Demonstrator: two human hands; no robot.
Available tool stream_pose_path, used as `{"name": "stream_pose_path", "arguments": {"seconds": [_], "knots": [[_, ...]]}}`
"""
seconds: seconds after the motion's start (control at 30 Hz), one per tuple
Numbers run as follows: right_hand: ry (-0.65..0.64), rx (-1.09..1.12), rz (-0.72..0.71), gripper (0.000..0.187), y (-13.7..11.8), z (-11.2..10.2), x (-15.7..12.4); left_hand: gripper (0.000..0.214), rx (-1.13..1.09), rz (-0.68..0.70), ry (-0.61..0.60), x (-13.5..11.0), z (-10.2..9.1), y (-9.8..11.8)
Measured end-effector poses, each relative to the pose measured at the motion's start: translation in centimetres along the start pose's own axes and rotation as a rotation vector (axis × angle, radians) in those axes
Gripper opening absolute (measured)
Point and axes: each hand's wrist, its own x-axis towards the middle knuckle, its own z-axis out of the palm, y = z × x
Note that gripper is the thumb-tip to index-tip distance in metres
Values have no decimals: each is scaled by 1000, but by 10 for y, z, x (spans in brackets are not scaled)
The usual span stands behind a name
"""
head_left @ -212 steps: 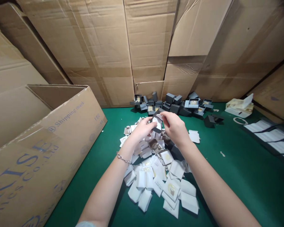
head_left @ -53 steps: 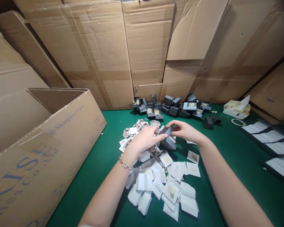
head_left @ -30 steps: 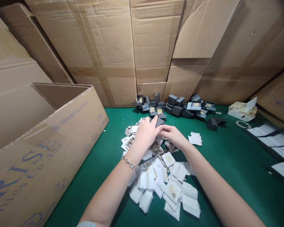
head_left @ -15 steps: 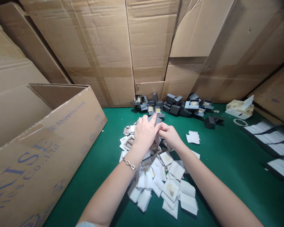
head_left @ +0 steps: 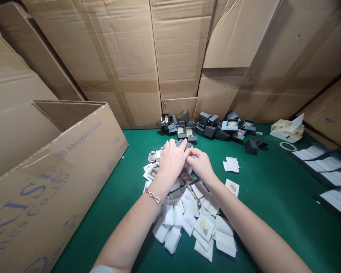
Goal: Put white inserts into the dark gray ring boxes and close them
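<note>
My left hand point(head_left: 172, 157) is closed around a small dark grey box point(head_left: 189, 145), partly hidden behind its fingers. Close beside it, my right hand point(head_left: 199, 161) has thumb and index finger pinched together at the near side of that box. What lies between those fingertips is hidden. Beneath both hands spreads a heap of small white folded cards and inserts point(head_left: 191, 203), some with a yellowish mark. Brownish open inserts point(head_left: 185, 176) show in the heap under my wrists.
Several dark jewellery-type boxes point(head_left: 208, 131) stand in a row at the back, some open. A large carton point(head_left: 82, 151) stands left. Black trays with white contents point(head_left: 315, 155), a tape ring point(head_left: 288, 146) and a white packet point(head_left: 287, 131) lie right. Cardboard walls the back.
My right hand and forearm have shifted slightly left and down, uncovering a white card on the right. My left hand stays on the dark box, a little lower.
</note>
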Motion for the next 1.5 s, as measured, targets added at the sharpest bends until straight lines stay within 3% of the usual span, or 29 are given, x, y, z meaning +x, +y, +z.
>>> {"name": "stream_pose_path", "arguments": {"seconds": [0.23,0.4,0.5,0.73,0.9,1.0,1.5], "knots": [[-31,52,80,16,8,-3,6,48,-1,6,26,0,8,1],[-226,292,122,22,8,-3,7,49,-21,-46,53,1,1,2],[-278,381,158,29,6,0,5,49,-63,-55,42,3,-1,0],[-365,435,59,43,9,-3,6,47,-137,48,71,2,2,-12],[-318,364,76,52,18,-2,7,43,-91,99,40,-1,-3,-9],[-305,327,67,52,18,-2,6,46,-123,56,34,-1,-5,-7],[-63,60,30,15,5,3,-3,47,-128,-67,-48,-2,-7,2]]}}
